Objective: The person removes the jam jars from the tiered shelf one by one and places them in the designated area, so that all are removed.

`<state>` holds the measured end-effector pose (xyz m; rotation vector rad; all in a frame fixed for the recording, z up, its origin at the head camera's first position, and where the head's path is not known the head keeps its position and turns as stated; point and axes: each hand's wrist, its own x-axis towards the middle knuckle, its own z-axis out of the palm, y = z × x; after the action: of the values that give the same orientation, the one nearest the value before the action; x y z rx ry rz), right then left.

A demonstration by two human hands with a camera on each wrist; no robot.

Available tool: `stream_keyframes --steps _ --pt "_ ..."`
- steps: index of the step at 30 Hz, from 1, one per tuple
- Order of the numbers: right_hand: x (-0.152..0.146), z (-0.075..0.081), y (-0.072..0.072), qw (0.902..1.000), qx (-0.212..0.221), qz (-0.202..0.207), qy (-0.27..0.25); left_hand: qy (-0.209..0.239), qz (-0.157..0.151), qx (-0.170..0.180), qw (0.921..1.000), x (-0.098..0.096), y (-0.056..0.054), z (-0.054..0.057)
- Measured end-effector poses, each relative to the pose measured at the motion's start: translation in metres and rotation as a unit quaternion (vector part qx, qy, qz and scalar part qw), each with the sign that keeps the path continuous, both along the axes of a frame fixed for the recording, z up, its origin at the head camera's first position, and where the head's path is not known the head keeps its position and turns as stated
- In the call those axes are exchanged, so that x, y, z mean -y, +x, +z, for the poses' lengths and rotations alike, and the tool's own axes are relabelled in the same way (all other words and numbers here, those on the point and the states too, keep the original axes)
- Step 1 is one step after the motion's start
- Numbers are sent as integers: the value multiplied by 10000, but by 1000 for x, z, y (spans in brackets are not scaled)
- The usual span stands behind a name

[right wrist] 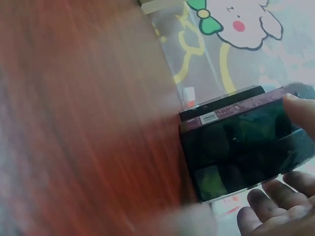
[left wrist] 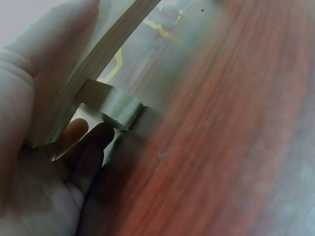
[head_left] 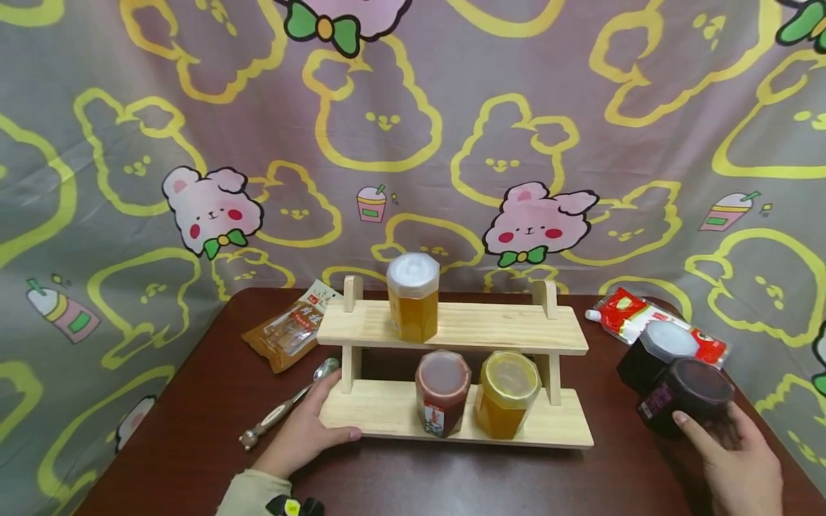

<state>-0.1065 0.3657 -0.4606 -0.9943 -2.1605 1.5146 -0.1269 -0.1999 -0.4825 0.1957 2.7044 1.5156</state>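
Observation:
A two-tier wooden shelf (head_left: 452, 326) stands on the table, its lower left end gripped by my left hand (head_left: 308, 432). In the left wrist view, the thumb lies along the board (left wrist: 106, 46) and the fingertips curl past its edge. An amber jar (head_left: 414, 304) with a white lid sits on the upper tier. Below it stand a dark red jar (head_left: 442, 398) and a yellow-lidded amber jar (head_left: 507, 398). At the right, my right hand (head_left: 742, 459) holds a dark jar (head_left: 685, 398), thumb on one side and fingers on the other. Another dark jar (head_left: 654, 355) with a white lid stands right behind it.
A red and white spouted pouch (head_left: 629, 315) lies behind the dark jars. At the left are a brown food packet (head_left: 288, 331) and a spoon (head_left: 277, 414) with a decorated handle. A patterned cloth (head_left: 445, 143) hangs behind the brown table (head_left: 490, 480).

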Motion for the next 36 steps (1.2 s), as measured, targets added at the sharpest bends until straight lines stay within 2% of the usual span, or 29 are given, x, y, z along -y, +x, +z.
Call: stream_keyframes --steps 9,17,22,29,36 --pt "7 18 6 9982 -138 -111 570 115 8 -79 9999 1 0 -1" --pt "20 44 12 9983 -283 -108 499 26 -7 -107 9999 1 1 -1" --pt "31 58 15 9956 -728 -196 555 19 28 -91 10000 1 1 -1" --pt "46 79 18 9915 -946 226 870 36 32 -100 9999 1 0 -1" --pt "63 95 22 9862 -1276 557 893 59 20 -113 9999 0 0 -1"
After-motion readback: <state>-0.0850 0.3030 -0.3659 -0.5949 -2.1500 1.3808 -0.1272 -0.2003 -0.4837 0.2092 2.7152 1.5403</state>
